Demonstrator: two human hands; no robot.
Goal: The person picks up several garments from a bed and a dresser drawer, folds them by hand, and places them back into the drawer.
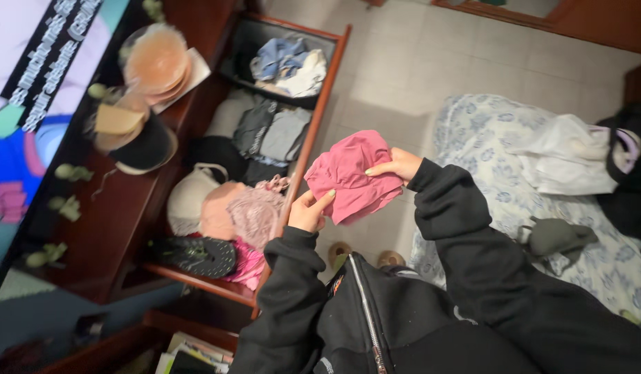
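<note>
Both my hands hold a folded pink garment (351, 176) in front of my chest. My left hand (308, 212) grips its lower edge with the thumb on top. My right hand (398, 165) pinches its right side. I wear black sleeves and a black zip jacket. The garment hangs just to the right of an open wooden drawer (320, 97) filled with folded clothes and underwear.
The dresser top (120, 221) carries a beige cap, a dark cap and small green figures. A screen (30, 83) stands at the left. A bed with a blue floral sheet (486, 138) lies at the right, bearing a white garment, a grey one and black items. A lower drawer (196, 346) stands open.
</note>
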